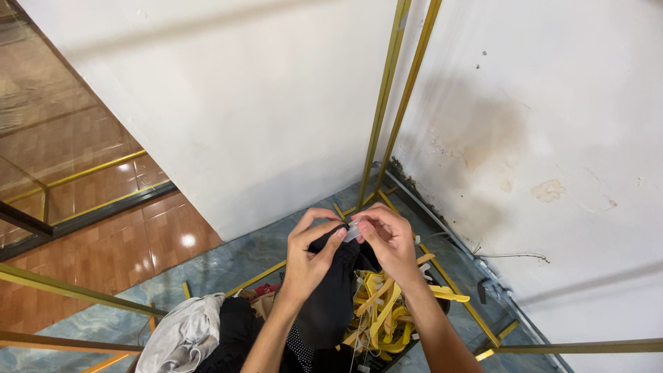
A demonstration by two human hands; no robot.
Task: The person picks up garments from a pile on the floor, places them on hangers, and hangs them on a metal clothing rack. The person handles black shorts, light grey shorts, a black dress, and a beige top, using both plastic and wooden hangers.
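— Below centre of the frame, what did the hands hold?
— The left hand clenched a black garment; the right hand pinched a small clear clip at its top, above yellow hangers.

A black garment is pinched at its top edge by the left hand and right hand, a small clear clip held between the fingertips (yellow hangers heaped below).
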